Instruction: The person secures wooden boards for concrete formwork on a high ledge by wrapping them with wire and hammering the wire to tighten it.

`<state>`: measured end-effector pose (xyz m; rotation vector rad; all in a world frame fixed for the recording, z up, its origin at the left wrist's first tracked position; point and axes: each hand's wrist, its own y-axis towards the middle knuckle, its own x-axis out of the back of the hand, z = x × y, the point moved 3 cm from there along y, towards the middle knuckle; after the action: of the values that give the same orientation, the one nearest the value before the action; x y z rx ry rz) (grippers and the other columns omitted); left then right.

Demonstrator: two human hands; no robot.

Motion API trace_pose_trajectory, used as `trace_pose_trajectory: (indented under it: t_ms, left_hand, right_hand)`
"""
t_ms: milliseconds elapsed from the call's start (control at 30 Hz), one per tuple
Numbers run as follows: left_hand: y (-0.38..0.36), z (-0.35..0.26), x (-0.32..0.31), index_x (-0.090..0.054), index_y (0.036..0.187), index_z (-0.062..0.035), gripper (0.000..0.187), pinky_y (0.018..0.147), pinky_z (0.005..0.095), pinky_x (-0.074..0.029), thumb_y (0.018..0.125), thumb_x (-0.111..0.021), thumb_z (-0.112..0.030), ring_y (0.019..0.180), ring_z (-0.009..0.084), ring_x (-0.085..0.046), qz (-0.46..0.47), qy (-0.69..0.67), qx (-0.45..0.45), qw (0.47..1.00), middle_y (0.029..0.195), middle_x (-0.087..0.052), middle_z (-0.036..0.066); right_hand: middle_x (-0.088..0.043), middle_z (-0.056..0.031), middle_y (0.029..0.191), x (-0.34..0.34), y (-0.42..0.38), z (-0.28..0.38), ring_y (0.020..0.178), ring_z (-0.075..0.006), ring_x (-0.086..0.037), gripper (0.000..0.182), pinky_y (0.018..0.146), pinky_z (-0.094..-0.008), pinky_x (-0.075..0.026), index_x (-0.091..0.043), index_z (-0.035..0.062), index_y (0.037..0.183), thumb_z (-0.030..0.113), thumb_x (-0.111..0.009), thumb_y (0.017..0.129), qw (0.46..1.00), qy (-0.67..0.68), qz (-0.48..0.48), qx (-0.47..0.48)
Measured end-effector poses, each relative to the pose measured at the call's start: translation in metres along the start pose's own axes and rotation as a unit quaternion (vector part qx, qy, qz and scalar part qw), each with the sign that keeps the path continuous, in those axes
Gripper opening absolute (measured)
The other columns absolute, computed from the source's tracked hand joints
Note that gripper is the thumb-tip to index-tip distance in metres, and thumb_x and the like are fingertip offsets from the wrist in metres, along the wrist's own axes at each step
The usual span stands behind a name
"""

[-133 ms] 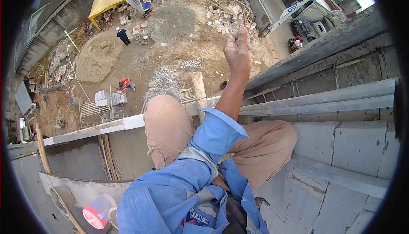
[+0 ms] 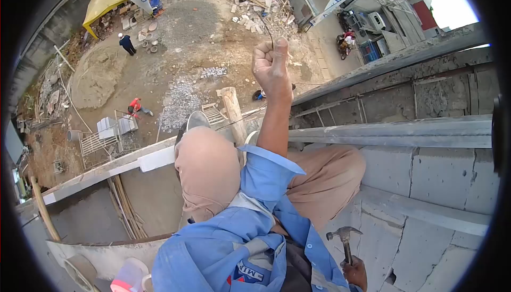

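Observation:
My left hand is raised in front of me over the drop, fingers curled and thumb up. A thin dark strand, like wire or string, rises from its closed fingers. Low at the right, my right hand grips the handle of a claw hammer, with its metal head pointing up beside the grey block wall. My bent knees lie between the two hands, the left one near the ledge.
A squared timber projects past the ledge. Grey beams run along the right. A plastic container is at lower left. Far below, a person in red and one in dark clothes are on the ground near a sand pile.
The hammer and my right hand have come up into view at lower right. My view has shifted, so my raised left hand appears further left and slightly lower, still closed.

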<state>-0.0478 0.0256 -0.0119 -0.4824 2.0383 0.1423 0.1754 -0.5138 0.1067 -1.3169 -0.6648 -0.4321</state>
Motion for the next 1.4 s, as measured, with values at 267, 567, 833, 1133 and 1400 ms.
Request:
trace_pose_trajectory:
  t_ms: [267,567,833,1133,1400]
  left_hand:
    - [0.019,0.036,0.022,-0.058,0.091,-0.0024,0.022,0.054,0.0196,-0.037,0.093,-0.073,-0.018,0.058,0.0023,-0.045,-0.037,0.081,0.118,0.989,0.072,-0.059,-0.002]
    - [-0.017,0.066,0.011,-0.074,0.102,-0.0086,0.028,0.086,0.0386,-0.051,0.091,-0.069,-0.034,0.094,0.0256,-0.070,0.134,0.336,0.241,0.901,0.097,-0.074,0.010]
    - [-0.033,0.049,-0.033,-0.076,0.105,-0.0126,0.034,0.092,0.0400,-0.051,0.087,-0.072,-0.041,0.104,0.0278,-0.068,0.264,0.307,0.251,0.879,0.106,-0.074,0.010]
    - [-0.061,0.012,-0.106,-0.067,0.124,-0.0125,0.050,0.095,0.0424,-0.051,0.081,-0.079,-0.034,0.112,0.0301,-0.066,0.380,0.340,0.071,0.858,0.121,-0.069,0.011]
    - [-0.074,0.018,-0.114,-0.064,0.125,-0.0118,0.044,0.091,0.0426,-0.054,0.083,-0.076,-0.020,0.109,0.0325,-0.066,0.352,0.341,0.050,0.870,0.125,-0.067,0.013]
  right_hand:
    - [-0.058,-0.0164,0.073,0.056,-0.142,0.283,0.059,-0.0348,-0.058,0.026,0.057,-0.0398,-0.045,-0.060,0.0001,0.104,0.011,-0.067,0.082,0.911,-0.339,-0.034,0.234]
    - [-0.065,-0.0225,0.087,0.003,-0.212,0.503,0.070,-0.0399,-0.065,0.041,0.062,-0.0452,-0.050,-0.058,-0.0052,0.115,0.004,-0.070,0.077,0.649,-0.571,-0.196,0.463]
    - [-0.070,-0.0173,0.088,0.083,-0.185,0.608,0.075,-0.0325,-0.067,0.042,0.074,-0.0488,-0.050,-0.046,0.0060,0.142,0.025,-0.045,0.105,0.545,-0.594,-0.432,0.405]
    - [-0.071,-0.0167,0.103,0.175,-0.167,0.653,0.090,-0.0318,-0.068,0.039,0.084,-0.0462,-0.052,-0.054,0.0100,0.141,0.022,-0.048,0.104,0.487,-0.688,-0.484,0.234]
    - [-0.067,-0.0191,0.092,0.181,-0.133,0.650,0.082,-0.0318,-0.066,0.029,0.074,-0.0465,-0.050,-0.065,0.0023,0.121,0.017,-0.053,0.100,0.526,-0.763,-0.354,0.123]
